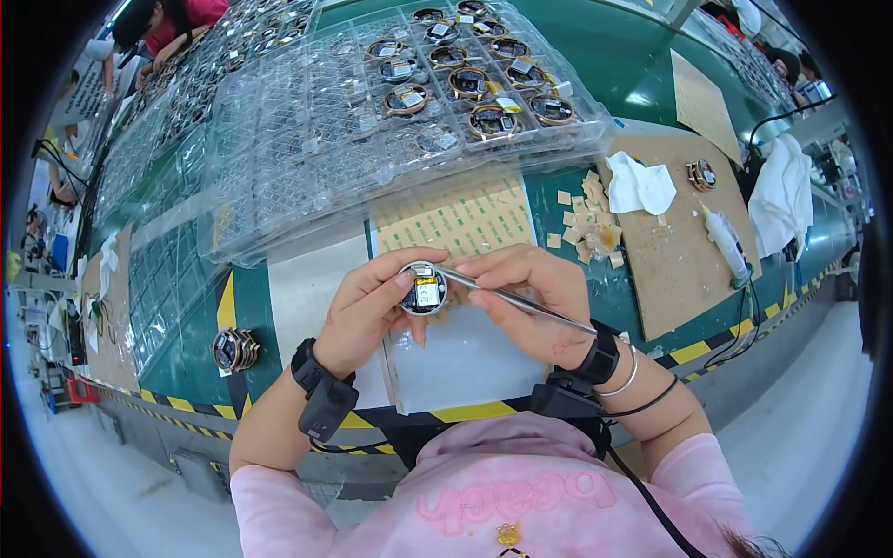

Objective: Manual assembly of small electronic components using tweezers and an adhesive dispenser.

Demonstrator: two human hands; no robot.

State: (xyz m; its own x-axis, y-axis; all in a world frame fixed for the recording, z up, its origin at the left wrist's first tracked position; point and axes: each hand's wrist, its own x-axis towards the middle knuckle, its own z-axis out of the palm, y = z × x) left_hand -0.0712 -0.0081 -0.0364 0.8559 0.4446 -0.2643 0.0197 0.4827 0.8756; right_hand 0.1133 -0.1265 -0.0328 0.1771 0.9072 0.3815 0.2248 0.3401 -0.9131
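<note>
My left hand (361, 303) pinches a round silver-rimmed watch case (428, 294) between thumb and fingers, its inside facing up. A white-labelled block, dark parts and a bit of yellow show within the rim. In my right hand (538, 284) is a pair of metal tweezers (539, 311), slanting across the palm, with the tips at the upper right of the rim. Whether the tips touch the case or grip anything is too small to tell. Under both hands lies a white sheet (465, 377), and beyond it a tan sheet of small adhesive pieces (451, 223).
Stacked clear plastic trays (307, 195) hold several round watch cases at the back. To the right, a brown board (665, 288) carries a white cloth (640, 184), a glue-gun-like white tool (726, 244) and loose tan squares (586, 223). A stack of watch cases (235, 351) sits left.
</note>
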